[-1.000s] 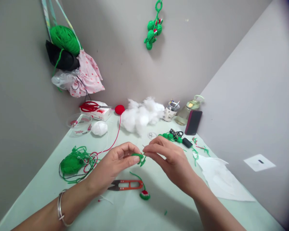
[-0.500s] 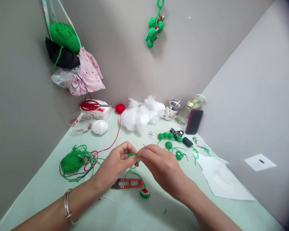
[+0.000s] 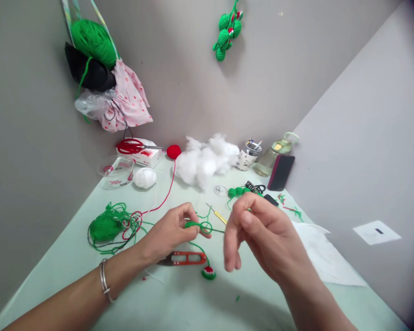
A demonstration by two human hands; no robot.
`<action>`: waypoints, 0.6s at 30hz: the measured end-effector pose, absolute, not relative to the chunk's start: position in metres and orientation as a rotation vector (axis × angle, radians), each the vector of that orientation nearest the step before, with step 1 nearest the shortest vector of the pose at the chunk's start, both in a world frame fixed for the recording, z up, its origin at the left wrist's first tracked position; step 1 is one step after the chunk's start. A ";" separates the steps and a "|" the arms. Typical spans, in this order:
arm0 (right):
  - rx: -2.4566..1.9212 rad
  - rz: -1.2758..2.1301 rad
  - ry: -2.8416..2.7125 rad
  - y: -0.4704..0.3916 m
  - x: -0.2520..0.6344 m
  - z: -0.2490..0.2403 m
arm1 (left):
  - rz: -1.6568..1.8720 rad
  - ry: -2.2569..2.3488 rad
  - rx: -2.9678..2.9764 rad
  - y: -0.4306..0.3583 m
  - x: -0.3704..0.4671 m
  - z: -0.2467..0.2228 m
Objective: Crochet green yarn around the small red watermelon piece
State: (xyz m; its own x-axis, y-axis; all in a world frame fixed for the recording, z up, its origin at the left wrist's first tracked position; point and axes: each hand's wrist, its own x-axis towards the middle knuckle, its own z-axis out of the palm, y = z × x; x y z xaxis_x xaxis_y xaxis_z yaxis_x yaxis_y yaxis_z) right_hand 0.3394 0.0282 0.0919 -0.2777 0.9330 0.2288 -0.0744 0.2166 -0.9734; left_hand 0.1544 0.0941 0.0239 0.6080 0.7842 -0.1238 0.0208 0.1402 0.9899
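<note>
My left hand (image 3: 174, 225) pinches a small green crochet piece (image 3: 190, 225) between thumb and fingers. A loose loop of green yarn (image 3: 206, 227) stands out from that piece, and a taut strand runs from it to my right hand (image 3: 258, 234). The right fingers are curled around a crochet hook with a yellow handle (image 3: 220, 217), its tip pointing up and left; part of the handle is hidden behind the fingers. Below the hands, a small crocheted watermelon slice (image 3: 209, 273) hangs on a green strand by the orange-handled thread snips (image 3: 188, 258).
A green yarn tangle (image 3: 105, 227) lies left, with a white yarn ball (image 3: 145, 178) and red yarn ball (image 3: 173, 152) behind. White stuffing (image 3: 207, 161), a pen cup (image 3: 249, 156), a bottle (image 3: 274, 154) and a phone (image 3: 281, 172) line the back. White cloth (image 3: 326, 257) lies right.
My right hand has drawn away to the right from my left hand, bringing the hook and the open yarn loop into view. The left hand keeps its pinch on the green piece.
</note>
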 end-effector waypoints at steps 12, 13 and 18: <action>-0.962 1.367 -1.184 0.049 0.345 0.080 | 0.606 0.767 1.316 0.100 0.148 0.025; -0.971 1.445 -1.199 0.051 0.340 0.077 | 0.601 0.766 1.312 0.101 0.150 0.021; -0.919 1.081 -1.137 0.038 0.369 0.102 | 0.632 0.934 1.398 0.106 0.153 0.005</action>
